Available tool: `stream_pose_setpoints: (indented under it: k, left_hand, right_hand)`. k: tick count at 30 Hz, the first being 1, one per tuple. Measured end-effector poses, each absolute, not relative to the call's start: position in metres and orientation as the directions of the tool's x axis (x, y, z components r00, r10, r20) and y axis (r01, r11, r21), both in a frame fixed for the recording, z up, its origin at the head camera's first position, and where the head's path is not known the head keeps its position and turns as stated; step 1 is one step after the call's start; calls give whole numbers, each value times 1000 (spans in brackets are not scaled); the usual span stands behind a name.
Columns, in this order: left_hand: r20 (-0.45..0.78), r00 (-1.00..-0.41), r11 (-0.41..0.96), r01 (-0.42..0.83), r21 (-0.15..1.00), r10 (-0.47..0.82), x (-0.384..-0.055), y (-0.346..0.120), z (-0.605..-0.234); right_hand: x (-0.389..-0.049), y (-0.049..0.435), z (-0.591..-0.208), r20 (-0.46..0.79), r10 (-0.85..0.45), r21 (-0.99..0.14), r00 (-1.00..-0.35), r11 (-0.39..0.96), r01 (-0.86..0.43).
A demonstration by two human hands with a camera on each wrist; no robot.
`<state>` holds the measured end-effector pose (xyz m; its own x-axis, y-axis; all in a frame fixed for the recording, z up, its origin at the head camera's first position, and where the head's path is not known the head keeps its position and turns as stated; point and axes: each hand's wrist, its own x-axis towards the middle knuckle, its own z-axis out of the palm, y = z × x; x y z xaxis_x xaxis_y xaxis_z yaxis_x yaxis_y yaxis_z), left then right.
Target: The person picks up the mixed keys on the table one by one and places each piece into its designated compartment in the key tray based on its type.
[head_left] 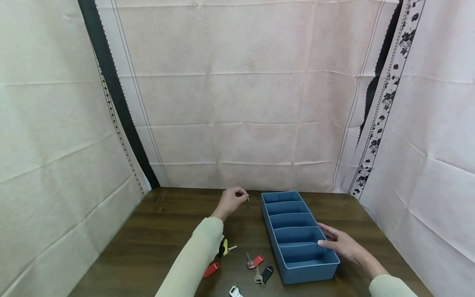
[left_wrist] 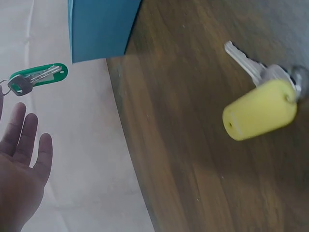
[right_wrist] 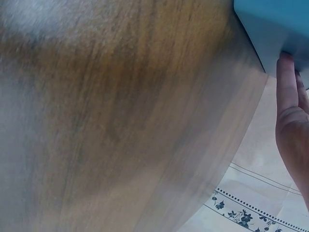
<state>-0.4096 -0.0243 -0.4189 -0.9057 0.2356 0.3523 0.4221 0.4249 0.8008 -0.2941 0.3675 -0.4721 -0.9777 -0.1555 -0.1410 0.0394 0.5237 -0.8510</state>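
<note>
Holding a green-tagged key (left_wrist: pixel 41 77) pinched at its end, the left hand (head_left: pixel 233 202) is, as I see from my remote place, above the far part of the dark wooden bench (head_left: pixel 148 247), and the key hangs from its fingers. From this hand, in the head view, the blue tray (head_left: pixel 311 275) with five compartments stands at about four o'clock. At the three o'clock side of the tray I see the right hand (head_left: pixel 345 247), which grips the long wall: its thumb is over the rim and its fingers lie against the outside. A yellow-tagged key (head_left: pixel 225 247) lies on the bench at six o'clock from the left hand, just beside the pale left sleeve (head_left: pixel 196 255). Near seven o'clock I find a red tag (head_left: pixel 211 269), partly covered by this sleeve. At five o'clock a red-tagged key (head_left: pixel 257 260) lies just beside a black-tagged key (head_left: pixel 266 274), both near the tray. Farther at six o'clock, a white tag (head_left: pixel 235 291) is at the bottom edge of my view. At twelve o'clock, behind the bench, hangs a whitish cloth (head_left: pixel 252 103) with fold lines.
</note>
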Motion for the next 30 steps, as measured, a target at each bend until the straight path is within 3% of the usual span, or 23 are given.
stream_pose_setpoints:
  k: [30]
  left_hand:
    - [267,-908,362,379,852,322,-416,47,-410]
  right_hand:
    - [-296,370,-475,-151,-149,-844,-977,533,49]
